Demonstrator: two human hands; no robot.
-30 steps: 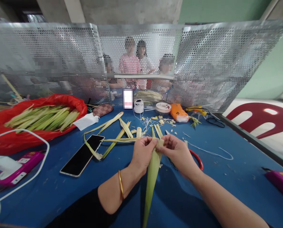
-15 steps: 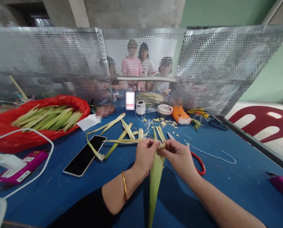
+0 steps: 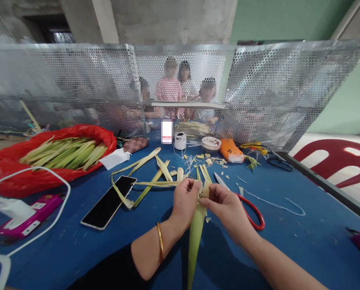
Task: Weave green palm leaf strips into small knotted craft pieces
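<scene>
A long green corn husk point(image 3: 196, 237) hangs down toward the bottom edge from between my two hands. Its upper end is pinched by my left hand point(image 3: 184, 199), fingers closed, with a gold bangle on the wrist. On the other side, my right hand point(image 3: 226, 203) grips a pale flap of the husk between thumb and fingers. A small dark spot shows between the fingertips. Just beyond the hands lie more husk strips point(image 3: 164, 168). Red-handled scissors point(image 3: 260, 221) rest beside my right hand, partly hidden by it.
On the blue table point(image 3: 288, 241) are a phone point(image 3: 109, 203), a red bag of husks point(image 3: 5, 171), a purple power strip point(image 3: 36, 215) with a white cable, a thread spool point(image 3: 180, 141), a tape roll point(image 3: 210, 143) and an orange packet point(image 3: 231, 150). People sit behind the perforated screen point(image 3: 258, 80).
My right hand has moved slightly apart from my left, spreading a pale flap at the top of the husk. The whole view has shifted a little, so the scene sits lower.
</scene>
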